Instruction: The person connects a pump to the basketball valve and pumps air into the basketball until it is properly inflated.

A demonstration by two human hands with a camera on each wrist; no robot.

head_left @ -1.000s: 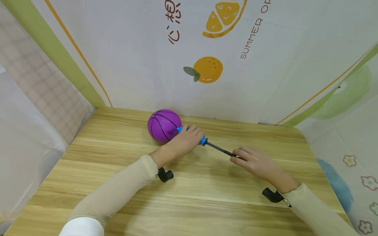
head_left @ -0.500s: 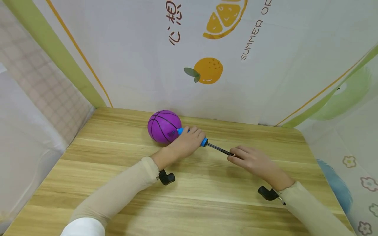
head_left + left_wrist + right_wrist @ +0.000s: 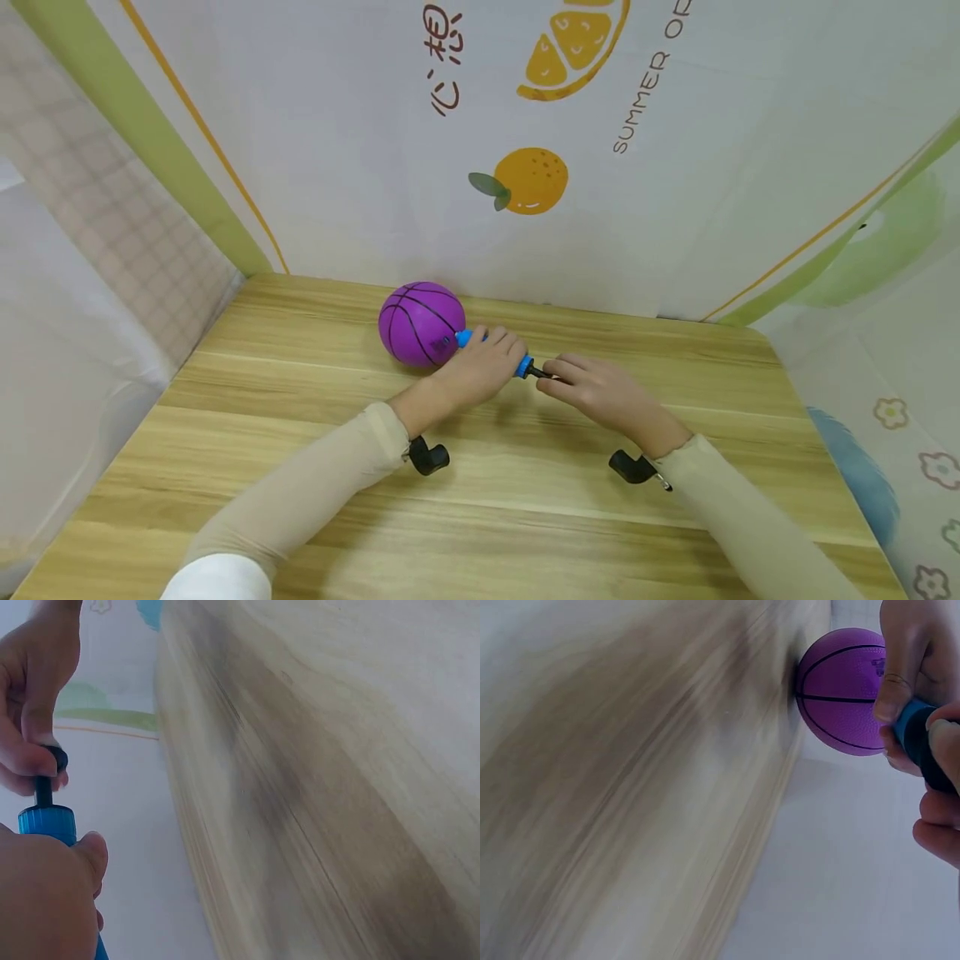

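Note:
A purple ball (image 3: 417, 321) with black basketball lines sits near the back of the wooden table. My left hand (image 3: 482, 367) is wrapped around the blue barrel of a hand pump (image 3: 523, 367), whose tip meets the ball's right side. Whether a needle enters the ball is too small to tell. My right hand (image 3: 600, 392) grips the pump's black handle, close to the barrel, so little of the rod shows. In the left wrist view the right thumb and fingers (image 3: 34, 754) pinch the black handle above the blue collar (image 3: 48, 822). The right wrist view shows the left hand (image 3: 911, 671) between ball and handle.
The wooden table (image 3: 480, 517) stretches toward me on all sides of the hands. Behind it hangs a white curtain (image 3: 360, 183) with fruit prints, close behind the ball. Black wrist mounts (image 3: 429, 457) hang beneath both forearms.
My right hand has moved left toward the left hand, sliding the pump's rod into the barrel. The left hand and the ball have shifted very slightly in the view.

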